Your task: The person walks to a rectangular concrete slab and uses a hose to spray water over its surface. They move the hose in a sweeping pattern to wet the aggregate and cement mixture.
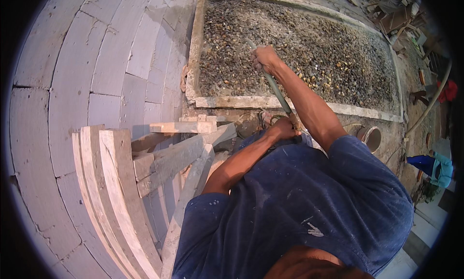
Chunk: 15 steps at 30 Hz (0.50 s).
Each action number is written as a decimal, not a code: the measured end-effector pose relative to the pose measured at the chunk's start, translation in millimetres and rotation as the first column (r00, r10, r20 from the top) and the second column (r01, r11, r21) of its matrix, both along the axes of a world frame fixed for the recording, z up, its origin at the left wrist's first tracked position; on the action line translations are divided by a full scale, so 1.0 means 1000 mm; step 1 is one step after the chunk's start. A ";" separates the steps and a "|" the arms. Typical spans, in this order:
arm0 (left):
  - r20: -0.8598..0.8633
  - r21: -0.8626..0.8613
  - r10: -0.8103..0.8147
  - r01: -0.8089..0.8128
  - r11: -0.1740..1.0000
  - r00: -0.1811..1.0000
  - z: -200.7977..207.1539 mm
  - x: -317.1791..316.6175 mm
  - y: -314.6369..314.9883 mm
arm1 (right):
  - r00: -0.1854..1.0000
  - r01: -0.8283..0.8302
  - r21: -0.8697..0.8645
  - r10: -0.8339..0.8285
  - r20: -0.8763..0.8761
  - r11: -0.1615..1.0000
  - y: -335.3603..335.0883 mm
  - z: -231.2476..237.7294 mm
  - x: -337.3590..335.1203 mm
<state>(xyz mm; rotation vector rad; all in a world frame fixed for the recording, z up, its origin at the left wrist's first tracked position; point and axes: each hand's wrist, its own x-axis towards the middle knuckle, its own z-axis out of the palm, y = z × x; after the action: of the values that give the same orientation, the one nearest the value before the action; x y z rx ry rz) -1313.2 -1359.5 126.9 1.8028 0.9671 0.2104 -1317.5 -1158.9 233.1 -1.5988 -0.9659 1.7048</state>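
A green hose [276,90] slants up and to the left from my body, its open end above a bed of wet-looking pebbles [309,52]. My right hand [265,58] is wrapped round the hose a little behind that end, arm stretched forward. Close to my waist, my left hand [283,128] is closed on the hose's lower stretch, with its fingers partly hidden. Whether water flows from the end is hard to make out. A pale raised rim [285,103] frames the pebbles, and its near edge lies below the hose.
A pale block wall [111,52] runs along the left. Against it, near my left arm, stands a stack of wooden frames [121,182]. A round container [371,138] sits right of the bed's near edge. Farther right are a long pale hose or pole [432,102] and blue items [432,165].
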 end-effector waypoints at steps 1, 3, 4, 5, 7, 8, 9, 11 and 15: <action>-0.003 0.014 -0.007 0.007 1.000 1.000 0.000 0.000 0.001 | 1.000 0.021 0.013 -0.021 -0.001 1.000 0.002 0.001 0.004; -0.009 0.040 -0.023 0.023 0.999 1.000 -0.001 -0.001 0.002 | 0.990 0.117 0.030 -0.115 -0.081 0.993 0.006 -0.001 0.010; 0.018 0.077 -0.016 0.014 0.997 1.000 -0.006 0.000 0.002 | 0.987 0.121 0.036 -0.116 -0.111 0.992 0.006 0.000 0.014; 0.046 0.114 -0.010 0.005 0.993 0.999 -0.013 0.001 0.001 | 0.983 0.125 0.042 -0.118 -0.140 0.991 0.006 0.001 0.016; 0.052 0.138 -0.006 -0.001 0.990 0.999 -0.018 0.002 0.001 | 0.991 0.118 0.085 -0.112 -0.071 0.989 0.008 0.003 0.017; 0.030 0.125 -0.006 0.002 0.992 1.000 -0.018 0.003 0.002 | 0.993 0.116 0.106 -0.113 -0.035 0.988 0.009 0.004 0.018; 0.008 0.112 -0.006 0.005 0.994 1.000 -0.017 0.003 0.002 | 0.992 0.118 0.105 -0.112 -0.060 0.987 0.009 0.004 0.020; 0.024 0.122 -0.017 0.014 0.992 1.000 -0.025 0.004 0.003 | 0.989 0.118 0.105 -0.107 -0.106 0.988 0.008 0.009 0.021; -0.007 0.127 -0.052 0.053 0.990 0.999 -0.031 0.006 0.004 | 0.982 0.122 0.135 -0.100 -0.160 0.983 0.004 0.018 0.021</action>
<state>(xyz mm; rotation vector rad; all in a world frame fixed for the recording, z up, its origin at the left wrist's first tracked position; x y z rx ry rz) -1307.1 -1355.5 95.9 1.9438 0.9254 0.2406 -1296.7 -1155.1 250.7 -1.3817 -0.8857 1.6169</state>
